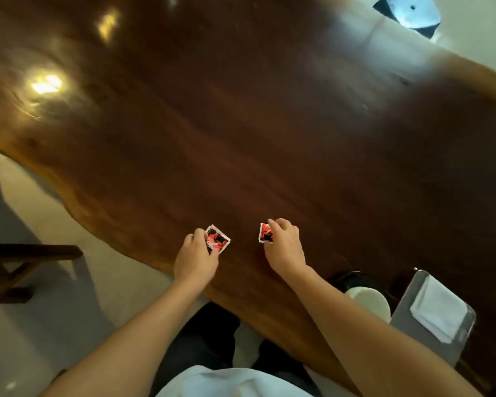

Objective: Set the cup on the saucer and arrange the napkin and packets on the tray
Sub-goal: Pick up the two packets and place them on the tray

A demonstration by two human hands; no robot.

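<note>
My left hand (196, 259) pinches a small stack of red, black and white packets (218, 239) on the dark wooden table (269, 124). My right hand (285, 247) pinches another red and black packet (265, 233) a little to the right. At the lower right a grey tray (407, 313) carries a folded white napkin (438, 310). Left of the tray sits a white cup (372, 303), partly hidden by my right forearm, on a dark saucer (352, 277).
The table edge runs diagonally from the upper left to the lower right, close to my body. A dark wooden chair or bench (26, 262) stands on the pale floor at the left. A shiny metal object (413, 11) sits beyond the table's far edge.
</note>
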